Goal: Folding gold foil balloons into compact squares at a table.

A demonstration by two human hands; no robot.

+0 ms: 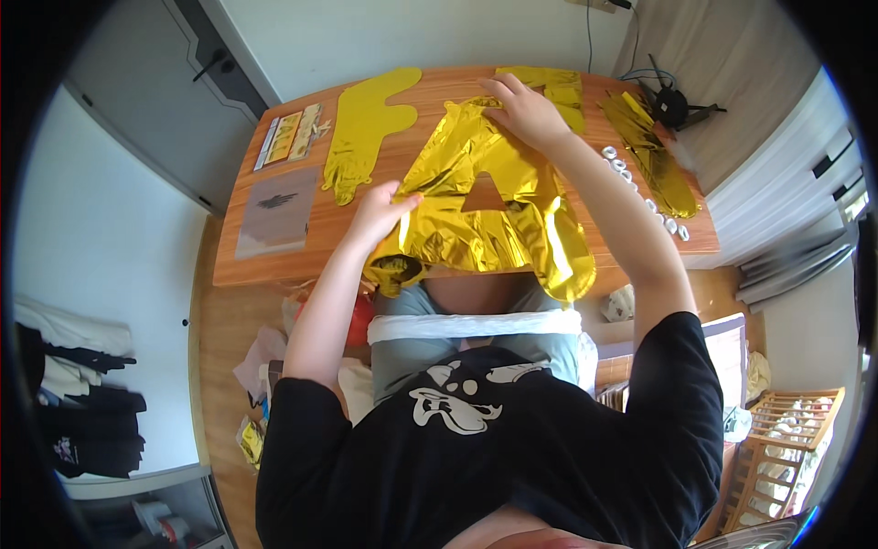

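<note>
A shiny gold foil balloon [448, 240], flat and creased, with a hole through its middle, lies over the front part of the wooden table. Its lower end hangs past the table edge above my lap. My left hand [380, 218] pinches its left side between thumb and fingers. At its top edge, my right hand [529, 112] is closed on the foil, with some fingertips hidden. Beyond my left hand lies another flat gold foil balloon [361, 128]. A further gold foil piece [562, 96] rests behind my right hand.
On the table's right are a long gold foil piece [654, 160], several small white rolls [622, 169] and a black device with antennas [672, 105]. At left lie a clear plastic sheet [274, 215] and a flat pack [291, 135]. A wooden rack [782, 448] stands on the floor at right.
</note>
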